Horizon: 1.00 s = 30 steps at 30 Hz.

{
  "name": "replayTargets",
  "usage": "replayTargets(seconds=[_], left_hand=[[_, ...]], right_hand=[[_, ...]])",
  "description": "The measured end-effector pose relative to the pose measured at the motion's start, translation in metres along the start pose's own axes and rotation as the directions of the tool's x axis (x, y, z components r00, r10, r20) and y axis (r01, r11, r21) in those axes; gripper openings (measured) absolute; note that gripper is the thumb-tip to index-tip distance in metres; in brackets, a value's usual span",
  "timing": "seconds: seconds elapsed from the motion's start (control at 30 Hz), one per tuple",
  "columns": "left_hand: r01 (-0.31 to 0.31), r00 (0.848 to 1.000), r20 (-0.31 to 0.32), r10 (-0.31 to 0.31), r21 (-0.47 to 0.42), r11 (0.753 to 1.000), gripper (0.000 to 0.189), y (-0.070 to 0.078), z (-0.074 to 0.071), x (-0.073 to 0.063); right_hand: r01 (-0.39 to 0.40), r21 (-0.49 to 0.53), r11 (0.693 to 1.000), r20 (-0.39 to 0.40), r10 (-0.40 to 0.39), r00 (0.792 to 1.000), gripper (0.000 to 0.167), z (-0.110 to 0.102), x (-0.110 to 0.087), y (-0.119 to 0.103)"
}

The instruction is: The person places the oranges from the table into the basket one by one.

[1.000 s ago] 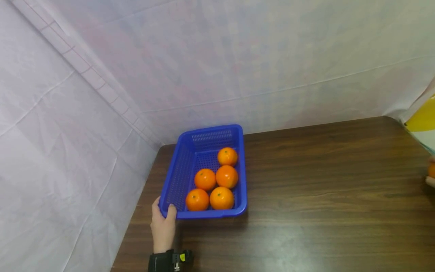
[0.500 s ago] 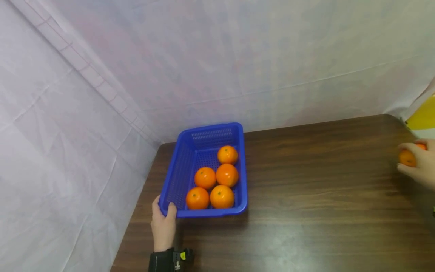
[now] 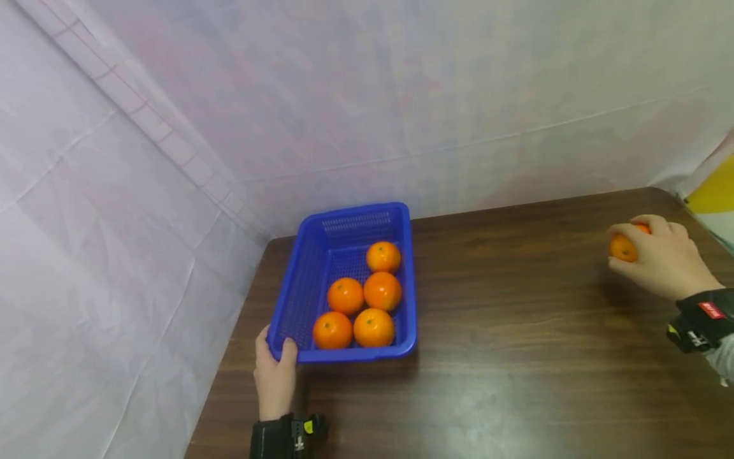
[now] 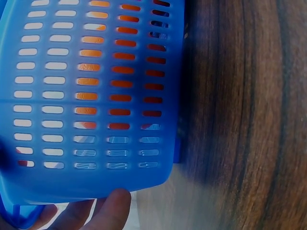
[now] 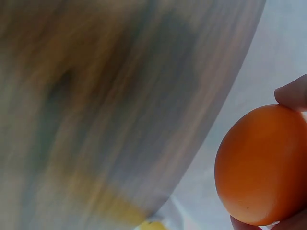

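A blue plastic basket (image 3: 355, 357) with slotted walls sits at the left of the table, several oranges (image 3: 374, 327) lying in its right and near part. My left hand (image 3: 275, 382) grips the basket's near left corner, thumb over the rim. In the left wrist view, fingertips (image 4: 115, 206) touch the basket wall (image 4: 72, 184) from outside. Over at the right, my right hand (image 3: 665, 258) holds another orange (image 3: 624, 248) between thumb and fingers above the table. That orange (image 5: 261, 167) looks large in the right wrist view, pinched from two sides; most of the hand is cut off there.
The brown wood-grain table (image 3: 516, 331) runs from the basket to the right. Pale cloth walls (image 3: 459, 95) border its back and left sides. Something yellow (image 3: 713, 188) shows beyond the far right corner.
My right hand has come in from the right edge, moving left with the orange in its grasp. My left hand stays on the basket corner, and the oranges inside lie as before.
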<state>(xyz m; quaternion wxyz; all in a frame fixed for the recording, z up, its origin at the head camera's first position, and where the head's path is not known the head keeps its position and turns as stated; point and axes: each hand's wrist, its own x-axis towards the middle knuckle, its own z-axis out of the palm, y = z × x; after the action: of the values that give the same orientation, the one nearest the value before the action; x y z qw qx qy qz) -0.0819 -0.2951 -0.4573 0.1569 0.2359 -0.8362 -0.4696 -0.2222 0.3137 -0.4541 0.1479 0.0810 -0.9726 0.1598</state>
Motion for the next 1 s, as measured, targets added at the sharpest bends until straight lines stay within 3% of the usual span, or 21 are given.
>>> replayTargets(seconds=[0.4,1.0], left_hand=[[0.021,0.999,0.028,-0.021,-0.027,0.999,0.059,0.002,0.000,0.000],[-0.001,1.000,0.004,0.001,0.004,1.000,0.059,-0.001,0.000,0.001]], right_hand=[[0.087,0.065,0.994,0.022,-0.089,0.996,0.048,0.009,0.025,-0.029],[0.117,0.100,0.988,0.043,-0.122,0.992,0.048,0.015,0.032,-0.060]])
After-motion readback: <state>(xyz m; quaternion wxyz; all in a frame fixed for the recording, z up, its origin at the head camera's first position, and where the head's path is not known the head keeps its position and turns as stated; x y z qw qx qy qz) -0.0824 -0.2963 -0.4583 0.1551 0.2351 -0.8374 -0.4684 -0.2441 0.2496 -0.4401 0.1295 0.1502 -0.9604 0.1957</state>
